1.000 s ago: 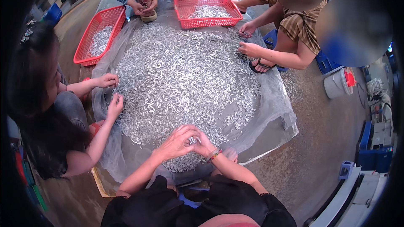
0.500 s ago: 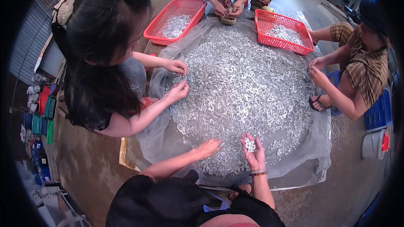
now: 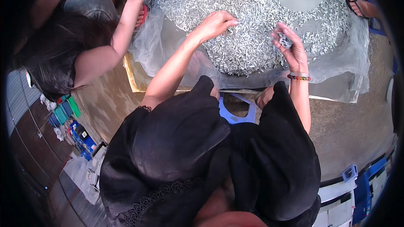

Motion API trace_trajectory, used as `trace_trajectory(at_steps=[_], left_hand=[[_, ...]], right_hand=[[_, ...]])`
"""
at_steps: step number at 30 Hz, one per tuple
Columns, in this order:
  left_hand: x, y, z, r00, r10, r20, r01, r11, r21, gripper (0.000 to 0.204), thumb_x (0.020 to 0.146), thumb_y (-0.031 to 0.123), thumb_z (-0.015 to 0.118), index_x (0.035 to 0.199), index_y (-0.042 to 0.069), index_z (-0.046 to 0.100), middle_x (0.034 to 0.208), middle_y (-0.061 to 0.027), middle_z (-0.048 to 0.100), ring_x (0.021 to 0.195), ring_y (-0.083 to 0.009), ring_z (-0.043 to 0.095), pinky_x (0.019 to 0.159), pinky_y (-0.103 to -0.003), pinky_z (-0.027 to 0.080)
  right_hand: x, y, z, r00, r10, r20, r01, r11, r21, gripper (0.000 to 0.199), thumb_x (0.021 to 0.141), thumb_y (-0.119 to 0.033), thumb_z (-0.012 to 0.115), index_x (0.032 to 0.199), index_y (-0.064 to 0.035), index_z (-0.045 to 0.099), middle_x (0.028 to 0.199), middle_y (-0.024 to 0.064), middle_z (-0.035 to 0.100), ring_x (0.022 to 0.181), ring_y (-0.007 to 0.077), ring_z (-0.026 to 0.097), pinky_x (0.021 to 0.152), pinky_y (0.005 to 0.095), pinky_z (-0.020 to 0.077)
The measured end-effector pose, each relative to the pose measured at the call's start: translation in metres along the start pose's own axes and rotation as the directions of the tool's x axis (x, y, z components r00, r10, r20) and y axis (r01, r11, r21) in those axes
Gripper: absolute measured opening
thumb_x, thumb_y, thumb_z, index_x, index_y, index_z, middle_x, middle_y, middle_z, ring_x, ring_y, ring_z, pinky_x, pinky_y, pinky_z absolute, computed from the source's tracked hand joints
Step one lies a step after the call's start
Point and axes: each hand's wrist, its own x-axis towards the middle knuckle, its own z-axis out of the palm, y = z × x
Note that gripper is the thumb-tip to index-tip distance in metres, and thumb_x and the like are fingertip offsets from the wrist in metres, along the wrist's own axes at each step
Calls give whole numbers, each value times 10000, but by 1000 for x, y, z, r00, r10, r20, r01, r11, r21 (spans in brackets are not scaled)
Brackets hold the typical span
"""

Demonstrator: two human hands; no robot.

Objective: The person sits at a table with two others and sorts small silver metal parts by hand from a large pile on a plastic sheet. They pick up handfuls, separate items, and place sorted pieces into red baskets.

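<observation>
The person wears a loose black cloth top (image 3: 172,210) with a scalloped, openwork black lace hem (image 3: 156,199) and a lacy black edge (image 3: 145,108) on its left sleeve. Wide, smooth black cloth (image 3: 181,130) covers the legs. Near the front edge of the pale translucent mesh sheet (image 3: 145,44), the right hand (image 3: 296,51) wears a multicoloured bead bracelet (image 3: 300,77) and a thin pale band (image 3: 299,73).

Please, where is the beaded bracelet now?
In the head view, the beaded bracelet is right of centre, at the wrist of the right hand, which holds silvery pieces.
</observation>
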Motion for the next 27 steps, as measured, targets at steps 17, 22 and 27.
trace_trajectory(at_steps=[17, 22, 27], left_hand=[[-34, -15, -37, 976, 175, 133, 55, 389, -919, 257, 910, 158, 522, 1093, -22, 536, 1043, -106, 568, 887, -158, 573, 745, -271, 515], [-21, -11, -37, 970, 216, 111, 41, 305, -951, 286, 858, 79, 508, 1101, -72, 511, 1023, -126, 566, 908, -184, 586, 722, -271, 510], [7, 0, -8, 976, 64, 209, 69, 818, -571, 296, 818, 144, 554, 1093, 35, 570, 822, -21, 546, 741, -134, 512, 584, -222, 372]], right_hand=[[42, 64, 15, 914, -23, 404, 327, -546, -771, 131, 826, -176, 507, 797, -78, 589, 693, 157, 622, 662, 329, 622, 580, 435, 494], [13, 48, -13, 975, -26, 220, 157, -620, -769, 114, 798, -158, 547, 845, -96, 631, 719, 153, 632, 703, 319, 631, 617, 424, 503], [4, 15, -23, 959, -260, 115, 1, -400, -917, 186, 799, -254, 623, 952, -151, 651, 702, 141, 625, 704, 304, 628, 615, 391, 491]])
